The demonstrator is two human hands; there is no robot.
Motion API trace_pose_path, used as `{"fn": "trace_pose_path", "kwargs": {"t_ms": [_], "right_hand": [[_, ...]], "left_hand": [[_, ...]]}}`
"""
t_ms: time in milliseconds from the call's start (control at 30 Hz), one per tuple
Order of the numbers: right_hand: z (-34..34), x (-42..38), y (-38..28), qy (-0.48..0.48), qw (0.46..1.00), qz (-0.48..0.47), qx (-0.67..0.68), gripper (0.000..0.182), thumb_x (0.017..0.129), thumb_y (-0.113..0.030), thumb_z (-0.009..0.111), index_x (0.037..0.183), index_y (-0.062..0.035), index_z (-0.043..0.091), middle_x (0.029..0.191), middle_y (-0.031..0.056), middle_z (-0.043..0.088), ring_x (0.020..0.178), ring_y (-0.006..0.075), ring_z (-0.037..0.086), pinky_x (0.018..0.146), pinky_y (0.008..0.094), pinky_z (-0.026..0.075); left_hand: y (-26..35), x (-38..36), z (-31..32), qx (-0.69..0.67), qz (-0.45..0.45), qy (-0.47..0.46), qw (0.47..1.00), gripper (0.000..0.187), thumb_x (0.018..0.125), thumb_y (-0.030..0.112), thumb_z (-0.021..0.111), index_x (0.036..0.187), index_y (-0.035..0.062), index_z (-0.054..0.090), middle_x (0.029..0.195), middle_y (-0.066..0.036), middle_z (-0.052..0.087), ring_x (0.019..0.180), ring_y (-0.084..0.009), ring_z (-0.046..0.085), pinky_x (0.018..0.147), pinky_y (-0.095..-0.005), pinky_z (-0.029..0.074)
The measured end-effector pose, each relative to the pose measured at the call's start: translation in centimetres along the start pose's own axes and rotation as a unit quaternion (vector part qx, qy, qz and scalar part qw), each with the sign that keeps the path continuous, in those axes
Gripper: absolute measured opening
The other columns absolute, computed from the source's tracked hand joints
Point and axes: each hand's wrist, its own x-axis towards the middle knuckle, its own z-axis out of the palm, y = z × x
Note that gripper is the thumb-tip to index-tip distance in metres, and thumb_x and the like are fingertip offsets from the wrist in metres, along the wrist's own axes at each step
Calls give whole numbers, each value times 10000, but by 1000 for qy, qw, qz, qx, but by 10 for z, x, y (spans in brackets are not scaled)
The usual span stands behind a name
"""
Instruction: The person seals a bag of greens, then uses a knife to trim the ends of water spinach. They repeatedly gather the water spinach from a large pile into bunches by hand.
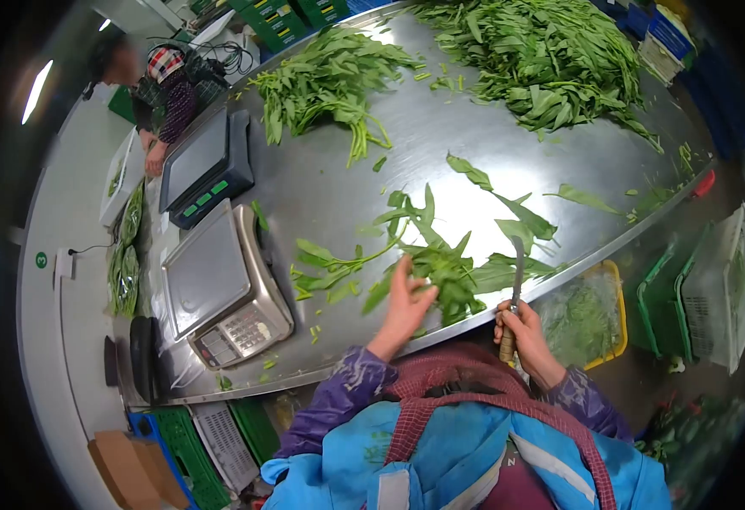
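My right hand is wrapped round the handle of a knife, whose blade points up over the table's front edge. My left hand is beside a loose bunch of leafy greens, its fingers apart at the left side of the leaves. Whether the fingertips touch the leaves is hard to make out. More stems with leaves lie to the left of this hand. Single leaves are scattered on the metal to the right and beyond.
A metal table bears a large heap of greens and a smaller pile. Two scales stand at left. A co-worker leans at the far left. A yellow-rimmed crate and green crates stand below the right edge.
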Motion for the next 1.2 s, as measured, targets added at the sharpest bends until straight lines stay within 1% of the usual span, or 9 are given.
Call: {"fn": "trace_pose_path", "kwargs": {"t_ms": [33, 100, 267, 367, 533, 600, 633, 933, 1200], "right_hand": [[-9, -4, -8, 11, 1000, -6, 4, 136, 889, -107, 490, 1003, -33, 479, 746, 28, 511, 616, 96, 522, 558, 232, 450], [-30, -11, -18, 27, 1000, -12, 8, 137, 889, -106, 489, 1004, -34, 476, 748, 28, 513, 617, 96, 524, 558, 233, 450], [-76, -18, -27, 79, 997, -24, 1, 146, 888, -96, 481, 1019, -34, 463, 728, 24, 517, 617, 93, 526, 559, 232, 446], [-93, -20, -28, 115, 993, -17, -10, 131, 890, -90, 474, 1009, -35, 469, 712, 21, 511, 608, 89, 519, 557, 228, 441], [-115, -27, -24, 176, 984, -12, -20, 147, 887, -107, 485, 1009, -26, 470, 715, 17, 508, 588, 86, 520, 540, 225, 438], [-121, -32, -25, 202, 979, 3, -33, 174, 876, -122, 494, 1034, -49, 483, 698, 9, 513, 575, 78, 512, 513, 213, 426], [-130, -36, -23, 207, 977, 25, -38, 187, 873, -127, 496, 1044, -52, 486, 705, 3, 518, 577, 73, 510, 509, 202, 417], [-126, -17, 16, 260, 963, -66, 6, 169, 863, -115, 511, 1008, -37, 474, 658, 20, 522, 541, 75, 494, 457, 222, 403], [-109, -14, 14, 324, 943, -73, -11, 188, 859, -169, 529, 999, -50, 490, 609, 11, 506, 517, 74, 478, 442, 229, 397]], "left_hand": [[18, 6, 0, -157, -70, -25, 985, 634, 720, 140, 640, 1249, -58, 353, 1213, -266, 408, 1137, -379, 393, 1000, -419, 294], [-28, 18, -44, 145, 76, 120, 979, 589, 730, 129, 618, 1238, -50, 380, 1218, -241, 423, 1136, -365, 404, 997, -421, 293], [-159, 30, -90, 230, -65, 369, 898, 420, 810, 101, 533, 1195, -41, 446, 1168, -231, 478, 1105, -366, 430, 962, -410, 327], [-85, 74, -11, 123, -45, 341, 931, 330, 810, 86, 524, 1123, -18, 523, 1084, -179, 539, 1012, -329, 505, 899, -395, 373], [46, 112, 180, 8, 176, 30, 984, 466, 827, 90, 473, 1274, -3, 376, 1251, -205, 424, 1083, -309, 443, 930, -387, 341], [86, 103, 192, -172, 51, -68, 981, 493, 856, 117, 451, 1315, -2, 316, 1326, -201, 347, 1136, -308, 402, 987, -378, 291], [42, 110, 205, -156, 185, -27, 970, 470, 858, 105, 448, 1294, -24, 331, 1309, -195, 351, 1160, -300, 373, 1002, -375, 283], [45, 38, 122, 201, 311, -235, 899, 657, 810, 339, 535, 1299, -33, 303, 1330, -224, 298, 1225, -384, 276, 1025, -502, 154], [28, 44, 137, 223, 309, -186, 906, 655, 814, 423, 502, 1304, 18, 341, 1316, -168, 367, 1239, -326, 294, 1021, -470, 148]]}}
